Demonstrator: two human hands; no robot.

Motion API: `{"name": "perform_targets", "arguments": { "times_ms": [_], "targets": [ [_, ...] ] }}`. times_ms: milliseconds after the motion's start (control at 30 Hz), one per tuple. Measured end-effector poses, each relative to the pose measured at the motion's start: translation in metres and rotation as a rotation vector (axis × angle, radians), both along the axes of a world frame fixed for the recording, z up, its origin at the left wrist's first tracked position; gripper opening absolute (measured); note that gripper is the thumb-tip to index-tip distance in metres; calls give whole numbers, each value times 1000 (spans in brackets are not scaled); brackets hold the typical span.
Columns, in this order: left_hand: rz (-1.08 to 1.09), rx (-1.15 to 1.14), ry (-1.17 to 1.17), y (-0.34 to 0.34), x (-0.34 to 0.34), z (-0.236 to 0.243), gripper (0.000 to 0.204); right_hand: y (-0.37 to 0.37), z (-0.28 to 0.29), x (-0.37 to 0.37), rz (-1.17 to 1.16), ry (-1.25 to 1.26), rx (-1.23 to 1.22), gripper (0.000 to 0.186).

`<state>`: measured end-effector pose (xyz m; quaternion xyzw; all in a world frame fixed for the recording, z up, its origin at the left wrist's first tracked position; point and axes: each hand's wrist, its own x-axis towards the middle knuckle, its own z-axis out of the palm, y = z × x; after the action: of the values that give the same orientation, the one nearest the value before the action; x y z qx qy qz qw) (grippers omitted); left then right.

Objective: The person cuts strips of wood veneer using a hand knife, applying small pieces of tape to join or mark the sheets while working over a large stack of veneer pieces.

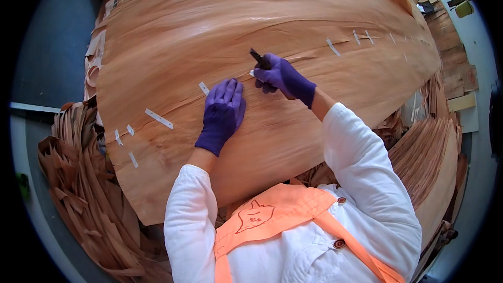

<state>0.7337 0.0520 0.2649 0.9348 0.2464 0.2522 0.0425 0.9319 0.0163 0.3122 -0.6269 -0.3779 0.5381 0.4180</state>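
A large sheet of reddish-brown wood veneer (283,120) spreads out in front of me, with a thin seam or split running across it. My left hand (223,107), in a purple glove, lies flat on the veneer just below that line, fingers stretched out and holding nothing. Beside its fingertips is a short white tape strip (204,88). My right hand (283,77), gloved alike, grips a slim black knife-like tool (260,59) that points up and left. A small white bit of tape (252,73) shows at its fingers, close to the seam.
More white tape strips (159,118) cross the seam on the left, and several others (333,47) on the right. Heaps of loose veneer strips (84,178) lie at the left, with stacked veneer (427,152) at the right. A grey-blue surface (57,47) borders the far left.
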Motion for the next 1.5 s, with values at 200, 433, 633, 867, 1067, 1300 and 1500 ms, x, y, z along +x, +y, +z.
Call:
{"name": "perform_targets", "arguments": {
  "times_ms": [200,433,633,867,1067,1300,1500],
  "targets": [
    [3,8,-34,0,5,-4,39,35,-21,-15,10,-312,55,25],
    [15,-21,-45,-1,3,-6,39,50,1,-27,160,-851,-117,22],
    [17,-18,-50,0,2,-6,38,41,-1,-31,119,-1004,-68,34],
    [19,-8,-79,1,-1,-6,37,11,-8,-24,14,-1145,37,39],
    [11,-21,-46,3,1,-7,39,-85,-4,32,-200,-1109,75,23],
    [1,56,47,-1,32,-9,44,-184,-14,132,-532,-1047,-34,17],
    [289,97,75,21,25,-11,55,-197,-28,239,-480,-1366,245,23]
  ]
}}
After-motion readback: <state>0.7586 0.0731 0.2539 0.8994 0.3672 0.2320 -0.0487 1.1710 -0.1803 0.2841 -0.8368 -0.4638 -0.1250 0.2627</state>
